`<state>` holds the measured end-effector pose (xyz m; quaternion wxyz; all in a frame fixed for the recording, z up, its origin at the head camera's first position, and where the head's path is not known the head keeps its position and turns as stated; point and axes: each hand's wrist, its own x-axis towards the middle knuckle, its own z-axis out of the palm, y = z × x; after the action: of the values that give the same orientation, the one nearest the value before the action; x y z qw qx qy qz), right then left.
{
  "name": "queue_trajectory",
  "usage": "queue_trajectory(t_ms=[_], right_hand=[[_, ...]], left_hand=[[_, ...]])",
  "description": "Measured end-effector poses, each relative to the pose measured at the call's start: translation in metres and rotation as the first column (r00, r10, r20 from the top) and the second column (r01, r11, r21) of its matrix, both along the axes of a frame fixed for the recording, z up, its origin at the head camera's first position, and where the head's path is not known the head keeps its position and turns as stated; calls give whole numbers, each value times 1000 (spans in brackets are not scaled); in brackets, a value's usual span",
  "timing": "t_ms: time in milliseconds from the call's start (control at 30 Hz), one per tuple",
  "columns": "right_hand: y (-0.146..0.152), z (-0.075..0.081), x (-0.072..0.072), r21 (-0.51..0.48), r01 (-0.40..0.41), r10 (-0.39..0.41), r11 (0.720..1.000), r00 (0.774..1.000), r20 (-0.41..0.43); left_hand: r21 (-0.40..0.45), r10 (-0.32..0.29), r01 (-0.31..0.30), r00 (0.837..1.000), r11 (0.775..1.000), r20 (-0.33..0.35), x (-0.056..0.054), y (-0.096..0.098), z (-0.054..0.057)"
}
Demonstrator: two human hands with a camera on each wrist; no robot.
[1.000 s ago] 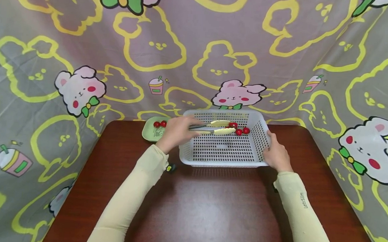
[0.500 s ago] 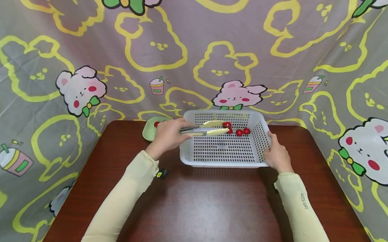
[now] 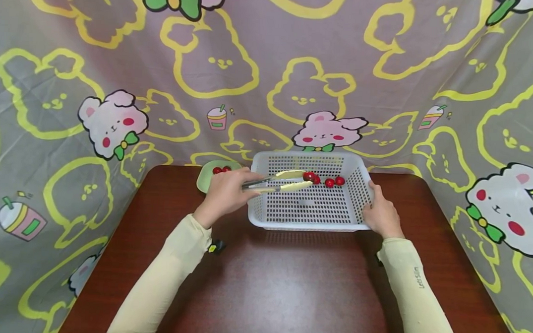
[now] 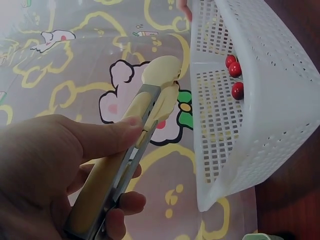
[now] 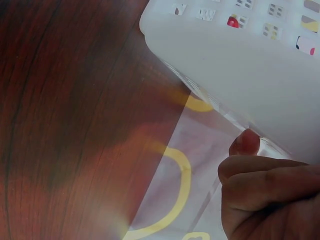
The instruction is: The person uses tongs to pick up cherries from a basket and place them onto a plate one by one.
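Note:
My left hand (image 3: 226,193) grips metal tongs (image 4: 131,137) with cream tips, held over the left half of a white perforated basket (image 3: 306,227). In the head view a cherry tomato (image 3: 309,176) shows at the tips; the left wrist view hides it behind them. Several more cherry tomatoes (image 3: 330,182) lie in the basket toward its back right. My right hand (image 3: 382,211) holds the basket's right end, thumb on the near side of the rim. In the right wrist view its curled fingers (image 5: 265,182) lie beside the basket wall.
A light green plate (image 3: 205,179) with small red fruits stands left of the basket, partly behind my left hand. The brown wooden table (image 3: 288,286) ends at a patterned cloth backdrop (image 3: 252,76) behind the basket and on both sides.
My left hand has drawn the tongs leftward, and the cherry tomato at their tips has shifted left with them. The right hand and the basket have stayed in place.

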<state>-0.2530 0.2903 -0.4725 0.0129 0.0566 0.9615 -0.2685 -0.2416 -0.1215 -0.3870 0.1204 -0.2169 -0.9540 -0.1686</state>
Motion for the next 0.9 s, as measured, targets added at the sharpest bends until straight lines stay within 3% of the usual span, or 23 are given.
queue_trajectory(t_ms=[633, 900], right_hand=[[1, 1, 0, -6, -1, 1, 1000, 1000, 19], [1, 0, 0, 0, 1, -1, 1000, 1000, 13]], left_hand=[[55, 14, -12, 1000, 998, -22, 8, -18, -1], [25, 45, -44, 997, 999, -58, 11, -30, -4]])
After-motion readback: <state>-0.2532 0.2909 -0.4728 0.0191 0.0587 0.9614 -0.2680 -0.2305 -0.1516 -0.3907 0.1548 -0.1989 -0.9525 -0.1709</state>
